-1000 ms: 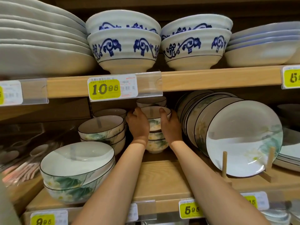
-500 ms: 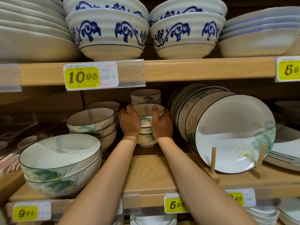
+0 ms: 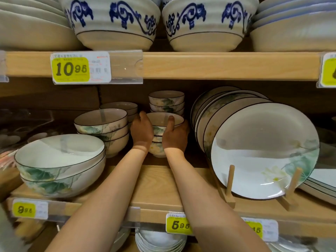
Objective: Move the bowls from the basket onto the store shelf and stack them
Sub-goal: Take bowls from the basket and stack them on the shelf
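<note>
A stack of small white bowls with green lotus print [image 3: 158,140] stands on the middle wooden shelf [image 3: 160,186], deep inside. My left hand [image 3: 141,132] grips the left side of the stack. My right hand [image 3: 175,135] grips the right side, thumb hooked over the top bowl's rim. A second stack of the same small bowls [image 3: 167,102] stands right behind. The basket is out of view.
Medium lotus bowls [image 3: 101,128] are stacked to the left, two large ones [image 3: 60,166] nearer the shelf front. Upright plates [image 3: 263,151] lean in a wooden rack on the right. The upper shelf edge [image 3: 218,65] overhangs, carrying blue-patterned bowls [image 3: 112,22].
The view has dropped and moved closer to the shelf. Both hands stay clasped on the small bowl stack, which has not visibly shifted.
</note>
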Motion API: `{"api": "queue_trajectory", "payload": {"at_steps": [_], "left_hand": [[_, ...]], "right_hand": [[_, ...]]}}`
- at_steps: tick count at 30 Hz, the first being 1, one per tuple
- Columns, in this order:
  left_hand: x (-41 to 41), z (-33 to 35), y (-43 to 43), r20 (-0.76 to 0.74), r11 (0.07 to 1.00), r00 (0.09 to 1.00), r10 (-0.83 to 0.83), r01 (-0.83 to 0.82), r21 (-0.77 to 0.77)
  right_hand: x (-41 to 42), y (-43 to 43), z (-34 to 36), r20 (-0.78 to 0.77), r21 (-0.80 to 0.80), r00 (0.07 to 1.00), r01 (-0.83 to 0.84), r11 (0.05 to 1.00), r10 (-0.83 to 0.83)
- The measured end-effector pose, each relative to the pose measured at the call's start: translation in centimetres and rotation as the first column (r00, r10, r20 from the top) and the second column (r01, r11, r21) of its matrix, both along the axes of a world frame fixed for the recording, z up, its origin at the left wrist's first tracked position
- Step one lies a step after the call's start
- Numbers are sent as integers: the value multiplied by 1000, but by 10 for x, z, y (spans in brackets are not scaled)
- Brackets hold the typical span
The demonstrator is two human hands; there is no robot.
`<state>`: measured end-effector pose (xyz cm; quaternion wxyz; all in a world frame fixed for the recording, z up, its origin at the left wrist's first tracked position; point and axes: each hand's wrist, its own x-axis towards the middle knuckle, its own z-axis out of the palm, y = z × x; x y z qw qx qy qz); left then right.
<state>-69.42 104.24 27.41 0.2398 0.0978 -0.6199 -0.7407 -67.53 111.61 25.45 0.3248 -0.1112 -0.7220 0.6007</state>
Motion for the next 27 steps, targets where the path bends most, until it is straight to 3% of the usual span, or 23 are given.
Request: {"api": "queue_trajectory", "payload": {"at_steps": [4, 8, 12, 19, 23, 27], "left_hand": [[16, 4, 5, 10, 984, 1000, 21, -19, -175], [37, 16, -1, 82, 968, 997, -7, 28, -250], [70, 33, -22, 86, 974, 995, -42, 60, -218], [200, 51, -96, -186, 970, 955, -229, 210, -120], [273, 20, -172, -121, 942, 943, -309, 285, -180], [332, -20, -265, -65, 983, 985, -160, 153, -96]], "right_hand": [[0, 0, 2, 25, -41, 999, -21, 999, 22], [9, 0, 9, 74, -77, 996, -46, 996, 52], [37, -7, 26, 21, -44, 999, -41, 998, 42], [136, -60, 27, -183, 11, 964, -194, 981, 193], [188, -117, 8, -267, -189, 859, -490, 851, 436], [229, -195, -32, -164, -271, 718, -692, 669, 676]]}}
